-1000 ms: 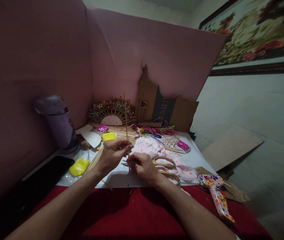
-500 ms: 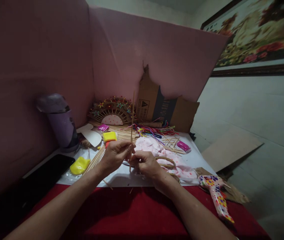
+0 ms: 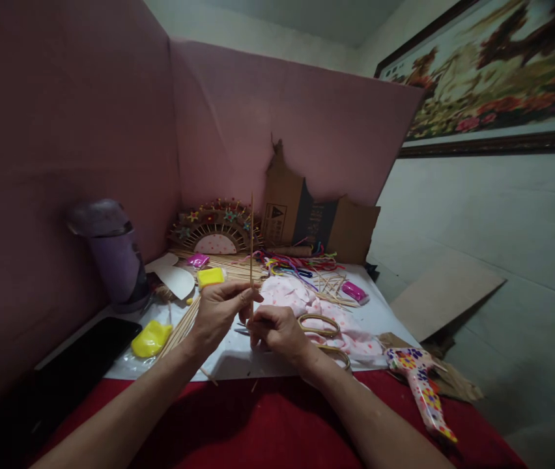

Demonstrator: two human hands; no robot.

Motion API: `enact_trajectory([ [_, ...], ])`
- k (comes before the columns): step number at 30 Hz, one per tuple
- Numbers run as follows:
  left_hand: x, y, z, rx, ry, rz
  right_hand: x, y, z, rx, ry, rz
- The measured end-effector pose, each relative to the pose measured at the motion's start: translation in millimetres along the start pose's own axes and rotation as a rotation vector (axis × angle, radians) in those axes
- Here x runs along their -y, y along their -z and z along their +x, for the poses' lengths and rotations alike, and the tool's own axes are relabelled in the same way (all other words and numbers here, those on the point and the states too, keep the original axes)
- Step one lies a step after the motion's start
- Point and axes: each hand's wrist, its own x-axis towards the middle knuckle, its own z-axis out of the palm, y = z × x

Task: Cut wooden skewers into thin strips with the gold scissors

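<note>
Between the fingertips of my left hand [image 3: 223, 312] a thin bamboo stick [image 3: 252, 244] is pinched, standing upright. Lower down, my right hand [image 3: 277, 331] is closed with its fingertips at the stick's bottom part, hiding its lower end. Whether anything else sits in the right fingers I cannot make out. Scissors [image 3: 320, 326] with gold-coloured handles lie by the right hand, partly under it. Pink dotted cloth [image 3: 290, 293] is bunched behind them. Left of my left hand lies a bundle of bamboo sticks [image 3: 180, 332].
A fan-shaped stick craft [image 3: 216, 225] and torn cardboard [image 3: 282, 215] stand at the back. On the left are a purple tumbler [image 3: 116, 260], a black phone [image 3: 94, 345] and yellow clay [image 3: 152, 339]. A flower-patterned glue gun [image 3: 421, 381] lies right. Coloured cords [image 3: 297, 262] lie behind the cloth.
The camera view has tilted up slightly. My right fingers have moved in onto the stick's lower end, which showed below them before. My left hand still pinches the stick.
</note>
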Motion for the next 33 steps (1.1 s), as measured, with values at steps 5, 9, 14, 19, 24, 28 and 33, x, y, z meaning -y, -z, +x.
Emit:
enact_trajectory([
  [5, -0.6, -3.0, -1.8, -0.014, -0.009, -0.020, 3.7, -0.1, -0.8, 0.001, -0.001, -0.006],
  [9, 0.2, -4.2, -1.4, 0.000, -0.019, 0.007, 7.3, 1.4, -0.8, 0.013, 0.008, 0.022],
  [14, 3.1, -3.2, 0.3, 0.006, -0.083, 0.045, 7.0, 0.4, -1.4, -0.003, 0.029, -0.026],
  [19, 6.9, 1.8, 3.7, 0.013, -0.136, 0.079, 15.5, 2.3, 1.8, -0.017, 0.060, -0.219],
  [24, 7.8, 3.9, 4.6, 0.016, -0.147, 0.120, 39.2, 45.2, -6.9, -0.103, 0.041, -0.657],
  [28, 4.8, 2.3, 3.6, -0.024, -0.173, 0.168, 38.1, 83.2, -31.3, 0.163, -0.107, -0.882],
  [33, 1.3, 0.8, 3.1, -0.077, -0.130, 0.028, 23.4, 87.7, -45.8, 0.306, -0.105, -0.956],
])
